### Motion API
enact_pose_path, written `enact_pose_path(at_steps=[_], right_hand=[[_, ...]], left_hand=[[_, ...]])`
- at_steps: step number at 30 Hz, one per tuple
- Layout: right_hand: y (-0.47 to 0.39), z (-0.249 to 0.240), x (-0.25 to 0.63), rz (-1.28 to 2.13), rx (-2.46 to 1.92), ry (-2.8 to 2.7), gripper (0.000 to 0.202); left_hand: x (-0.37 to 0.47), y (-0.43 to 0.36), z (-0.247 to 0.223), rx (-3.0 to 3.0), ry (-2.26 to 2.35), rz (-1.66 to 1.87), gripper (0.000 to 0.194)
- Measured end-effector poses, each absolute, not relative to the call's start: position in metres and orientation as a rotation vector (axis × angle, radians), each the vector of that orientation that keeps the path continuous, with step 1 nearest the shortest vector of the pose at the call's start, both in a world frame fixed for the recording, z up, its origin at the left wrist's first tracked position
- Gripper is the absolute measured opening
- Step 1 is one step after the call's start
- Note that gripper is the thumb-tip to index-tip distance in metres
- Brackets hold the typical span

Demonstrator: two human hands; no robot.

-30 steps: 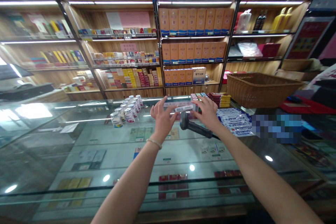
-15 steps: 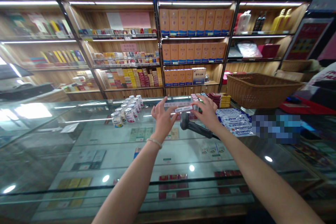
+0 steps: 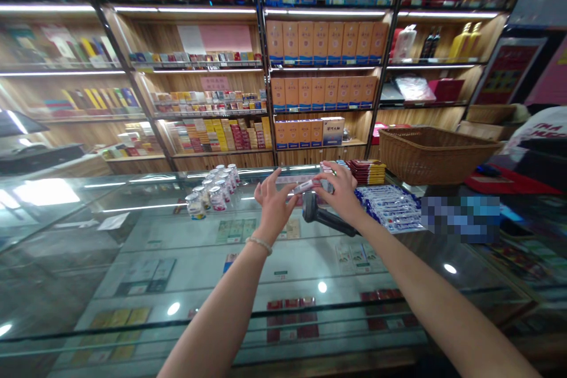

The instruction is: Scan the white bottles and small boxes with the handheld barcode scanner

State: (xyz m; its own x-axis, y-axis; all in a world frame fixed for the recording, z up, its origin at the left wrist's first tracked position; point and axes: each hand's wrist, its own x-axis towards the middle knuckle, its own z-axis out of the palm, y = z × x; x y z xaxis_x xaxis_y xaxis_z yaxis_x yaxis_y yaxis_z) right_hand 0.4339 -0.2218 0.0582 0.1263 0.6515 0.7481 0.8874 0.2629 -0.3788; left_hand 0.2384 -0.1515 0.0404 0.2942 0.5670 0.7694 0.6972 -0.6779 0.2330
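Observation:
A small white pack [image 3: 303, 186] is held up between both hands above the glass counter [image 3: 199, 260]. My left hand [image 3: 273, 201] pinches its left end between thumb and forefinger, with the other fingers raised. The right end is pinched by my right hand [image 3: 340, 189]. Just below the pack lies a black handheld scanner [image 3: 328, 218], its head near my left thumb and its handle pointing right, under my right wrist. The print on the pack is too small to read.
White bottles [image 3: 217, 189] stand in rows left of my hands. To the right are blue-and-white packets [image 3: 392, 207], a stack of red and yellow packs [image 3: 367, 171] and a wicker basket [image 3: 434, 153]. Shelves of boxes [image 3: 319, 41] line the wall. A person's white sleeve [image 3: 540, 127] shows at the right edge.
The pack has tilted, its right end now higher, and my right hand has moved slightly left. The whole view has shifted a little.

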Motion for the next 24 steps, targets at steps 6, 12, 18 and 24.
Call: enact_pose_path(at_steps=[6,12,18,24], right_hand=[[-0.21,0.072,0.426,-0.291,-1.502,-1.643,0.023],[-0.19,0.086,0.41,-0.252,-1.467,-1.653,0.02],[-0.165,0.087,0.387,-0.224,-1.446,-1.581,0.02],[-0.151,0.084,0.366,-0.195,-1.46,-1.567,0.019]], left_hand=[[0.232,-0.146,0.039,-2.376,-1.203,-1.3,0.021],[0.23,-0.146,0.038,-2.315,-1.25,-1.301,0.023],[0.227,-0.148,0.039,-2.224,-1.324,-1.383,0.025],[0.225,-0.144,0.038,-2.167,-1.486,-1.446,0.029]])
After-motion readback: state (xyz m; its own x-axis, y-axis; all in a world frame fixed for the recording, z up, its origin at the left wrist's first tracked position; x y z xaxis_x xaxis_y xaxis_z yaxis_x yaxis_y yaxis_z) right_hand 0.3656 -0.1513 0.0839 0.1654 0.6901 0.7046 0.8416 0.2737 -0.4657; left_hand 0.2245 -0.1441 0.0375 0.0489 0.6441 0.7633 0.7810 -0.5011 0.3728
